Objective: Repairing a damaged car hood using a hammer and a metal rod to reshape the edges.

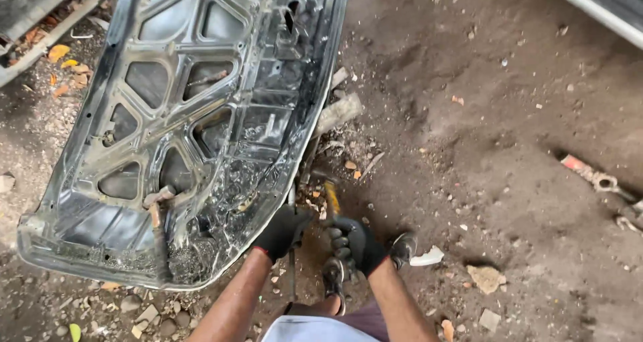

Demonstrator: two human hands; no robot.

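- My left hand point(282, 231), gloved, grips the edge of the upturned car hood point(201, 114).
- My right hand point(355, 243) clasps a yellow-handled tool point(331, 198); I brace the panel firmly before prying.

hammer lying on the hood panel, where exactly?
In the head view the hammer lies on the upturned car hood at lower left, near its bottom edge, left of the gloved left hand, not touching it.
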